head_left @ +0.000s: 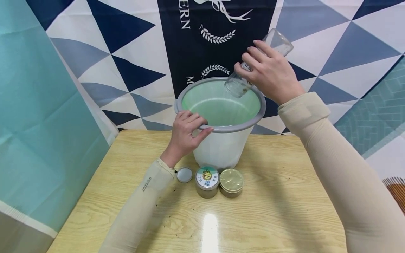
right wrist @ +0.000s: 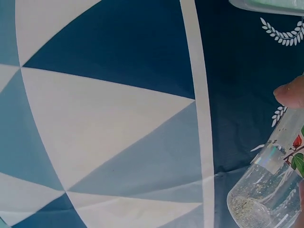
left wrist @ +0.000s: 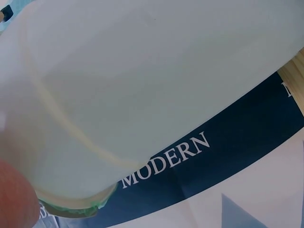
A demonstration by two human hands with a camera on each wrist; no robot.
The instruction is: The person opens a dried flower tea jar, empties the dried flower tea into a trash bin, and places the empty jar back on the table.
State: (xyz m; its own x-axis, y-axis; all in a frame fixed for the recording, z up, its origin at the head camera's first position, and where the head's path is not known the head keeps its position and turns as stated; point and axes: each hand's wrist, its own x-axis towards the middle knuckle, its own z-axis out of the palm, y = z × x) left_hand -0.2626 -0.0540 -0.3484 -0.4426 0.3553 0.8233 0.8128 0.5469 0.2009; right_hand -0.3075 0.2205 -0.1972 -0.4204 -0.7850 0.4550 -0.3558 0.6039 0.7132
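A white trash bin [head_left: 221,147] with a grey rim and a pale green liner stands at the table's back edge. My left hand [head_left: 186,135] grips the front left of its rim, thumb outside. My right hand [head_left: 269,70] holds a clear jar [head_left: 280,42] tilted, its mouth down over the bin's right side. In the right wrist view the jar's base [right wrist: 251,209] has fine greenish crumbs clinging inside, and a printed flower label shows under the fingers. The left wrist view shows mostly the bin's wall [left wrist: 142,85] and a fingertip.
In front of the bin stand a round tin [head_left: 207,181] with a cartoon label and a gold-lidded tin [head_left: 231,182]. A small round lid [head_left: 184,174] lies left of them. Dark crumbs dot the wooden table [head_left: 253,218]. A patterned cloth [head_left: 133,63] hangs behind.
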